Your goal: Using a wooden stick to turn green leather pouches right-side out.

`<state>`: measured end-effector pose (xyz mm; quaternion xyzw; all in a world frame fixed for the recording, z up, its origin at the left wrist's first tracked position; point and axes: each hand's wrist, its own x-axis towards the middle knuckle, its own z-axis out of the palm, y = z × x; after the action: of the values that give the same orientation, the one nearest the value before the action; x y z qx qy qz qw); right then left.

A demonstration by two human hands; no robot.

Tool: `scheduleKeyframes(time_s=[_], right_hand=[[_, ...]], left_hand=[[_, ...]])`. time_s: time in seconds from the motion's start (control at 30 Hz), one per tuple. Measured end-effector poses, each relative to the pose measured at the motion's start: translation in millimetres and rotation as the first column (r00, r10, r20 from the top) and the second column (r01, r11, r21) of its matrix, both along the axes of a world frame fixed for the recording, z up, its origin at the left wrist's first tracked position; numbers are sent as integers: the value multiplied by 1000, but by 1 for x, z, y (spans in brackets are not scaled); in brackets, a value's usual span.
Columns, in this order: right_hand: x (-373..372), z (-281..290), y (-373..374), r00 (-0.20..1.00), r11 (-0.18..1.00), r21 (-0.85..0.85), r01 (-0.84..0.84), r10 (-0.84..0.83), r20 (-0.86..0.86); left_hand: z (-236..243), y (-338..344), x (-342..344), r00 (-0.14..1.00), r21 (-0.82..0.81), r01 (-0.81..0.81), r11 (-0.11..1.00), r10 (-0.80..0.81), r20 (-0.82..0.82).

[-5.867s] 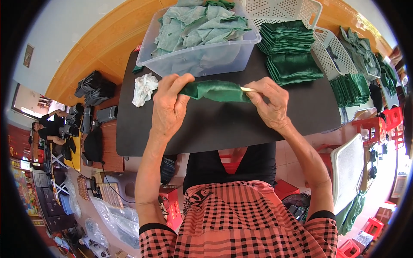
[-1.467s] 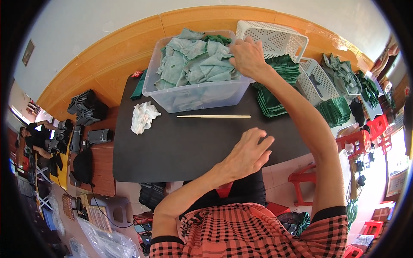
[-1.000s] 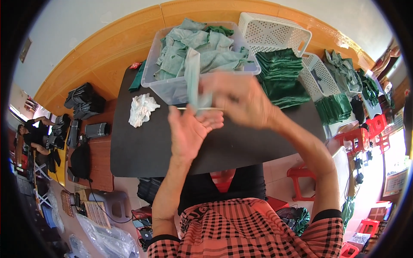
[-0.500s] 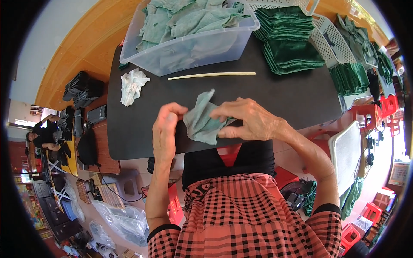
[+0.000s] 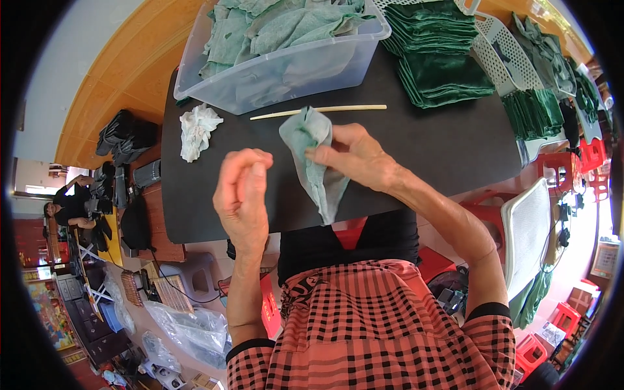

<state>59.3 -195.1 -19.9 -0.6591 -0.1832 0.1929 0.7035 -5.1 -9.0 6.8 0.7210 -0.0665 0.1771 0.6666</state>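
Observation:
Pinched between the thumb and fingers of my right hand (image 5: 354, 156) is a limp, pale green cloth piece (image 5: 315, 185), held over the near part of the dark table (image 5: 416, 156). Its top is bunched, darker green shows in a fold, and a pointed end hangs toward the table's front edge. To its left is my left hand (image 5: 244, 195), raised with fingers curled in toward the thumb; I see nothing in it, and it is apart from the cloth. Just behind the cloth lies a thin, pale wooden stick (image 5: 357, 107), partly covered by the cloth's top.
A clear plastic bin (image 5: 305, 78) heaped with similar pale green cloths (image 5: 286, 29) stands at the back. Right of it are stacked dark green satin pieces (image 5: 448, 75) and white perforated baskets (image 5: 510, 62). Crumpled white tissue (image 5: 198, 130) lies left. Another person (image 5: 68, 205) sits far left.
My right hand has lifted the cloth up and away, turning it so it hangs lengthwise. My left hand has drawn left, its fingers curling more.

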Motion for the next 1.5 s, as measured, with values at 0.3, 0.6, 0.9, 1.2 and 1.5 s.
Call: scheduleKeyframes(time_s=[0.3, 0.6, 0.9, 1.2, 1.5], right_hand=[[-1, -9, -1, 972, 942, 333, -37, 112, -207], [-2, -11, -1, 992, 987, 156, 36, -16, -128], [-8, 3, -4, 973, 981, 177, 75, -33, -227], [-2, -3, -5, 948, 982, 135, 135, -88, -306], [-5, -9, -4, 969, 980, 151, 128, -91, -230]], left_hand=[[-13, -27, 2, 996, 346, 76, 935, -57, -64], [-1, -25, 21, 994, 394, 74, 916, -34, -107], [-7, -26, 21, 998, 489, 36, 871, -54, 21], [-4, -25, 20, 961, 139, 98, 985, -58, -270], [-11, -21, 23, 979, 247, 112, 963, -64, -194]])
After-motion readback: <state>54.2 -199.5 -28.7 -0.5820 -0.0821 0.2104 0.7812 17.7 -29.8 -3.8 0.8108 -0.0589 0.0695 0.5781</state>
